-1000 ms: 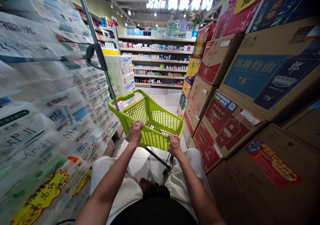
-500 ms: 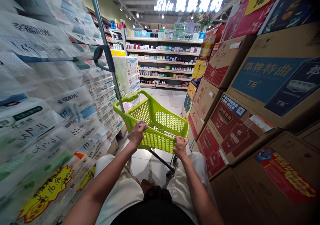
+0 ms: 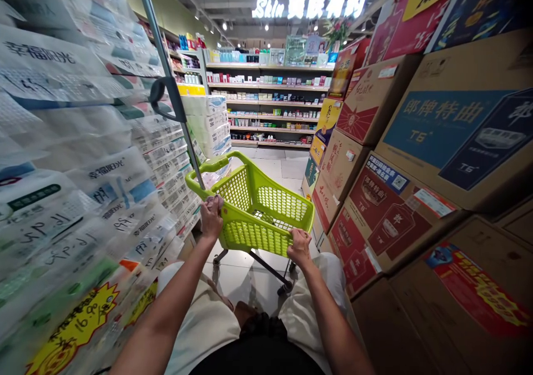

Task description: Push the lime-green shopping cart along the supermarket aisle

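A lime-green plastic shopping basket cart (image 3: 254,230) with perforated sides stands on wheels in front of my knees. My left hand (image 3: 211,219) is closed at the near left part of its rim, with a small crumpled pinkish cloth (image 3: 215,203) showing at the top of the fingers. At the near right corner, my right hand (image 3: 298,244) grips the rim, fingers curled over it. The basket's visible inside shows only its slotted walls and floor. A grey metal pole (image 3: 166,58) with a dark loop handle (image 3: 160,98) rises from the cart's left end.
Wrapped tissue packs (image 3: 95,180) form a tall stack close on the left. Cardboard cartons (image 3: 441,125) are piled high on the right. Ahead, a tiled aisle (image 3: 287,166) leads to shelves (image 3: 270,86) of small boxes and bottles under a lit sign (image 3: 310,4).
My left hand has slid left along the basket's rim, taking the pinkish cloth with it. My right hand keeps its grip at the right corner.
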The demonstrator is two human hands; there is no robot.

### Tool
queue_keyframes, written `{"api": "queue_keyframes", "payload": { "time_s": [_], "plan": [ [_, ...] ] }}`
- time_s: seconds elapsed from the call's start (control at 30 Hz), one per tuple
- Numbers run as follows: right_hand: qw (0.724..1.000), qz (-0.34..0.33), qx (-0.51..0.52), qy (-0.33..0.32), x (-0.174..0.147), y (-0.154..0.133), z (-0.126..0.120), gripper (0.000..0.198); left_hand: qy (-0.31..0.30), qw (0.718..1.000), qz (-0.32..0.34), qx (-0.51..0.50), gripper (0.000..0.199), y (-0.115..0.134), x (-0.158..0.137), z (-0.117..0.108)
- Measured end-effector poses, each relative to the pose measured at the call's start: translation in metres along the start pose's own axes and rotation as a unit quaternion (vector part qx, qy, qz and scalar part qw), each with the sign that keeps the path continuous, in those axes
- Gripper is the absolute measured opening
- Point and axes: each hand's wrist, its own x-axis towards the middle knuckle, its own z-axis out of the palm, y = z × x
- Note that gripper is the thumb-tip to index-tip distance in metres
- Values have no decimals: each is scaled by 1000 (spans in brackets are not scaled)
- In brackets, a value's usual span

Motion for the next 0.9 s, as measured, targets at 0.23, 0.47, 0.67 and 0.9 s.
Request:
{"api": "queue_keyframes", "payload": {
  "time_s": [0.23, 0.47, 0.67, 0.9],
  "plan": [
    [1000, -6, -5, -16, 0, 5, -1, 53, -15, 998, -38, 50, 59, -11, 44, -26],
    [1000, -12, -3, -6, -2, 6, 3, 53, 15, 998, -30, -48, 52, -12, -14, 18],
    [1000, -16, -12, 13, -3, 1, 1, 54, 62, 989, -97, -97, 50, -6, -21, 44],
    [1000, -10, 4, 8, -3, -3, -3, 54, 133, 977, -136, -99, 50, -14, 2, 31]
  ]
}}
